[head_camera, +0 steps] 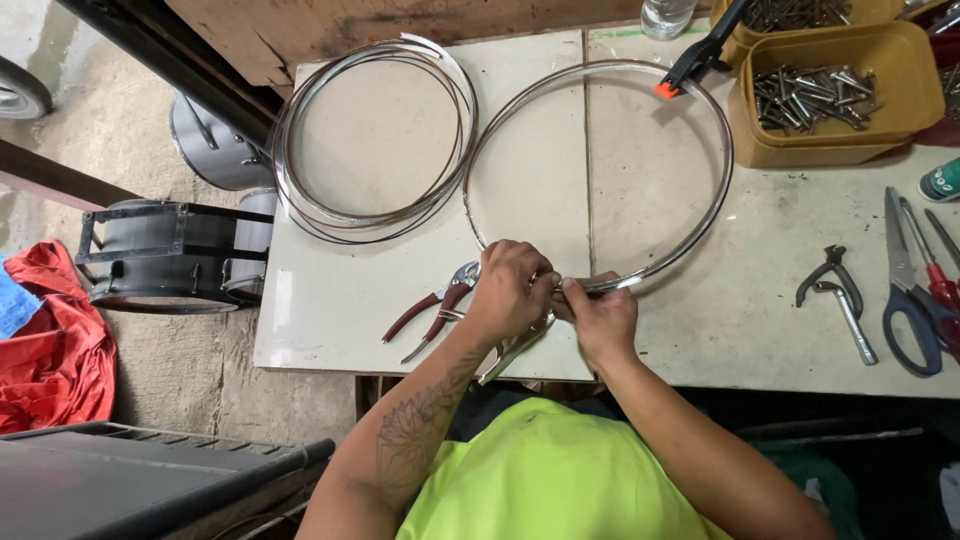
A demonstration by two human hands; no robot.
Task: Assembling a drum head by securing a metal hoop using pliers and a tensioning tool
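A big shiny metal ring (720,190) lies flat on a pale, smooth table (330,310). It is thin, round and silver, like a hoop. Being round, it has no long side, and it points no way at all. Both hands meet at the near edge of the ring, the part closest to the person. The left hand (510,292) is curled tight over the ring there. The right hand (598,315) pinches the ring just beside it, with the fingers closed on the thin metal. The two hands touch each other. At the far side of the ring, a black clamp (700,55) with an orange tip grips it. Just to the left of the hands lie pliers (430,310) with dark red handles, their metal nose toward the hands. Farther left on the table is a loose coil (300,190) of thin silver bands, also round. To the right sit tan tubs (890,140) full of grey nails, and near them lie blue-handled scissors (905,300) and a small grey metal tool (840,295). A crumpled red cloth (50,340) lies on the floor.
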